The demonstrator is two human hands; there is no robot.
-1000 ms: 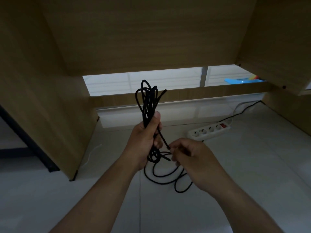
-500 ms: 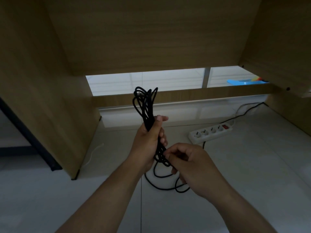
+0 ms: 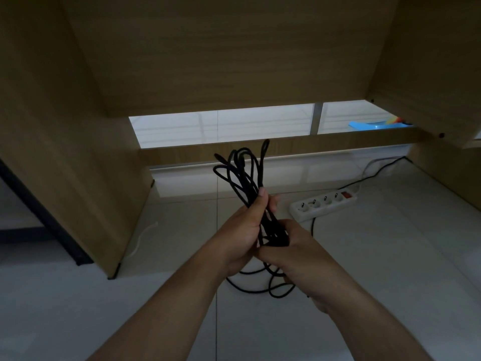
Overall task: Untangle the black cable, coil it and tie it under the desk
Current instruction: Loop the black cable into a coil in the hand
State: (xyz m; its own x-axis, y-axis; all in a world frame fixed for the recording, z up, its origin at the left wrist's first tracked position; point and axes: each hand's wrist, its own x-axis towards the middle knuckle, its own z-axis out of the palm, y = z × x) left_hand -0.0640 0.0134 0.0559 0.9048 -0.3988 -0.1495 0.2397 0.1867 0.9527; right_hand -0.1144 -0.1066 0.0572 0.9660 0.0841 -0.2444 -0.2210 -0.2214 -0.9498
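Observation:
The black cable (image 3: 244, 175) is gathered into a long bundle of loops in the middle of the head view, under the wooden desk (image 3: 208, 61). My left hand (image 3: 244, 230) is closed around the bundle's middle, so the upper loops fan out above the fist. My right hand (image 3: 299, 254) sits right beside it, lower and to the right, fingers closed on the bundle's lower part. Below both hands, slack loops of the cable hang onto the white tiled floor. One strand runs off toward the power strip.
A white power strip (image 3: 325, 204) with a red switch lies on the floor to the right, its lead going back right. Desk side panels (image 3: 65, 152) stand left and right, a low crossbar (image 3: 312, 144) behind. A thin white cord (image 3: 141, 238) lies by the left panel.
My right hand has moved up against my left hand and closed on the bundle's lower part. The bundle's top has tilted left, and less slack lies on the floor.

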